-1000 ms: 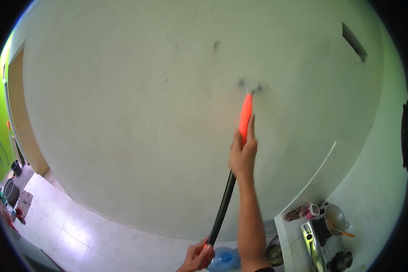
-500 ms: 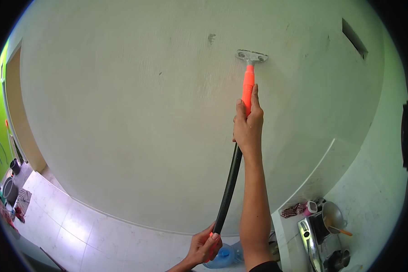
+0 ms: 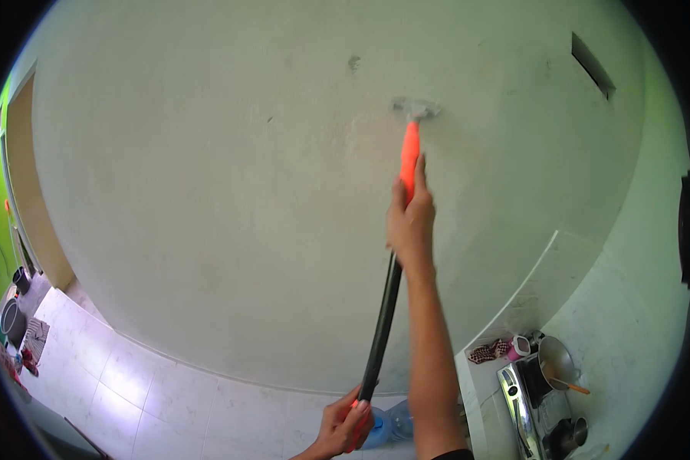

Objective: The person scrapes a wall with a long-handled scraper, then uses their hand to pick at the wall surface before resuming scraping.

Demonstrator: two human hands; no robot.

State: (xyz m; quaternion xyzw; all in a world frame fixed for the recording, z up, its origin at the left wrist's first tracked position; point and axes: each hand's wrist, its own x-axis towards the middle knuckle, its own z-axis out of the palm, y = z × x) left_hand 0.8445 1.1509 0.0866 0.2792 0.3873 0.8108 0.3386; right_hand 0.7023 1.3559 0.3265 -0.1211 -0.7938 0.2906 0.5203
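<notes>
A long-handled scraper (image 3: 379,333) with a black shaft, orange grips and a grey metal head stretches up against the pale wall (image 3: 230,215). My right hand (image 3: 412,222) is wrapped round its upper part, just below the head, with a finger pointing along the orange grip. Lower down, my left hand (image 3: 345,426) grips the bottom orange end. The head is blurred and lies at the wall's surface; whether its blade touches cannot be told. Scuffs and a dark spot (image 3: 354,63) mark the plaster left of it.
At lower right a counter holds a gas stove (image 3: 520,410), a wok (image 3: 553,362) and a checkered cloth (image 3: 488,352). Blue water bottles (image 3: 391,424) stand on the floor behind my hands. A doorway (image 3: 40,184) and buckets (image 3: 13,322) are at left. A slot (image 3: 593,66) opens high in the wall.
The scraper head has moved down the wall and slightly left, with my right hand moving the same way. My left hand stays low on the handle. The view has shifted slightly.
</notes>
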